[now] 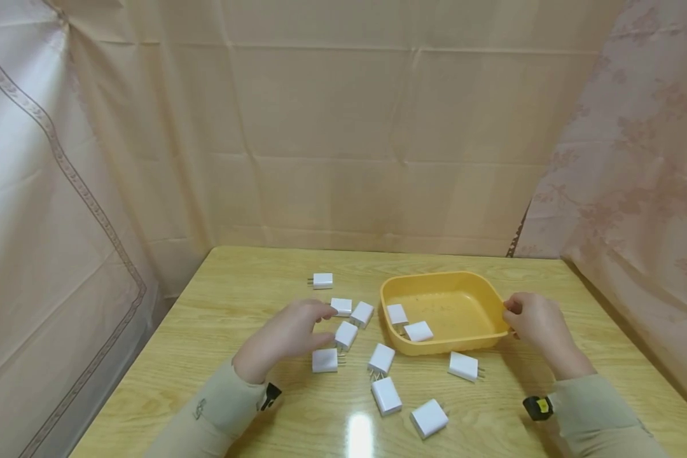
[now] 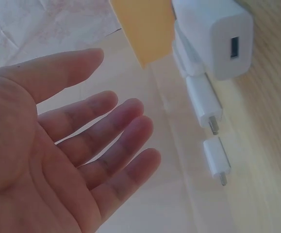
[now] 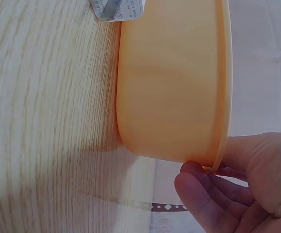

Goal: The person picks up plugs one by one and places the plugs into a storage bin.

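A shallow yellow plastic basket [image 1: 469, 345] stands on the wooden table, with two white USB charger plugs [image 1: 419, 331] inside at its left end. My right hand [image 1: 537, 321] pinches the basket's right rim between thumb and fingers, as the right wrist view also shows. Over the chargers left of the basket hovers my left hand [image 1: 291, 331], its fingers spread and relaxed. Nothing lies in its palm [image 2: 48, 160] in the left wrist view. Closest to its fingertips are a white charger [image 1: 341, 307] and another charger [image 1: 346, 335]; whether they touch is unclear in the head view.
More white chargers lie about the table [image 1: 252, 280]: one charger [image 1: 323, 280] at the back, one charger [image 1: 464, 366] before the basket, and a charger [image 1: 429, 418] near the front. Beige cloth [image 1: 343, 127] hangs behind the table.
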